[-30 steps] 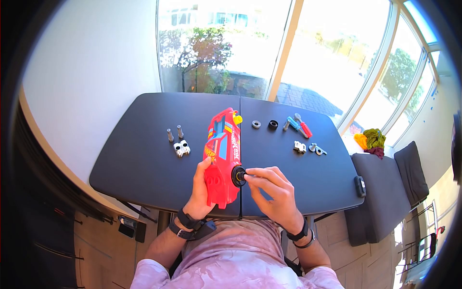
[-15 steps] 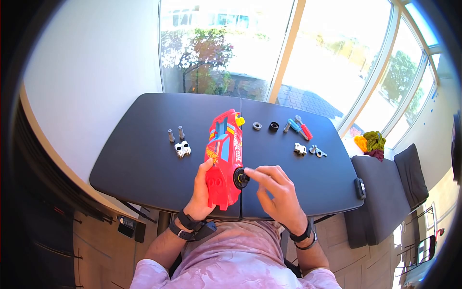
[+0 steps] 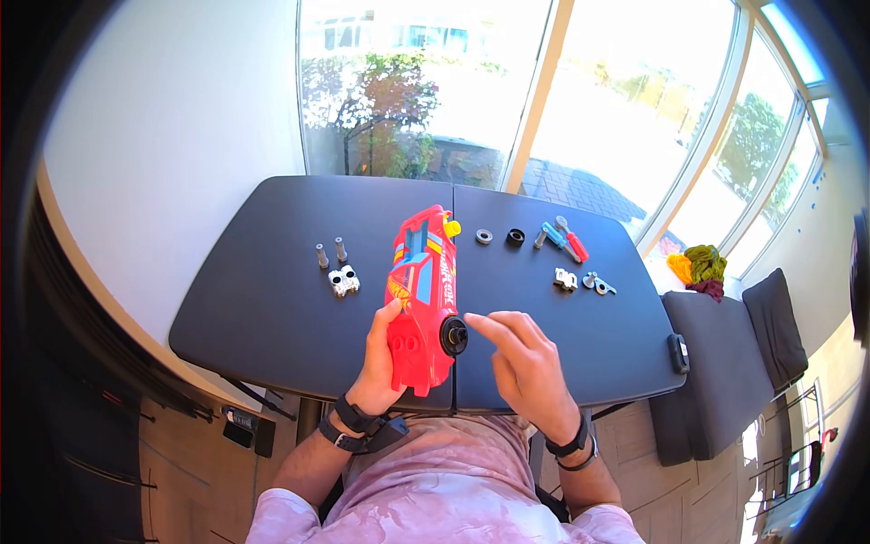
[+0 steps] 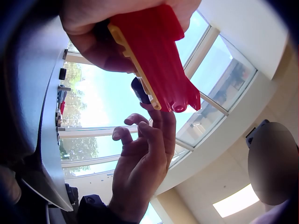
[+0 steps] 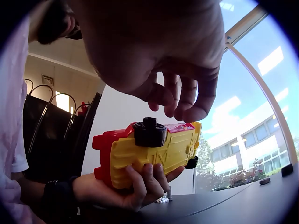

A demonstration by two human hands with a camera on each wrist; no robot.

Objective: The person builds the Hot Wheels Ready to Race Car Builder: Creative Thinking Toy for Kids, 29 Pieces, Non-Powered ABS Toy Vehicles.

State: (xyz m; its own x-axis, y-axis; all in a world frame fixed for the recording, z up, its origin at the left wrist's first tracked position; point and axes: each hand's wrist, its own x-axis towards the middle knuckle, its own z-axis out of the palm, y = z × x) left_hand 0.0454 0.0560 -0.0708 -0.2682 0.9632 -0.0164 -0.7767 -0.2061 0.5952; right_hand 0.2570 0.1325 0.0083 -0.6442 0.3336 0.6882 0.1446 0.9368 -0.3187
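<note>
My left hand (image 3: 373, 367) grips a red toy car (image 3: 419, 290) by its side, holding it up over the table. Its yellow underside (image 5: 180, 149) shows in the right wrist view, with fingers of the left hand against it. A black wheel (image 3: 454, 335) sits on the car's right side, a dark hub standing out from its centre. Beside that wheel is my right hand (image 3: 530, 367), index finger stretched toward the wheel's edge, the other fingers loosely bent and holding nothing. Near the car's far end a yellow peg (image 3: 453, 228) sticks out on the same side.
On the black table (image 3: 254, 335) lie a grey ring (image 3: 484, 237), a black ring (image 3: 516, 238), a blue-handled tool (image 3: 552, 234), a red-handled screwdriver (image 3: 576, 246), a white part (image 3: 565, 280) and grey parts (image 3: 598, 285). At left are two grey pegs (image 3: 322, 257) and another white part (image 3: 344, 281).
One second ago my right fingertips pinched the wheel's hub. They have let go and drawn back slightly right, leaving the hub showing. The left hand still grips the car.
</note>
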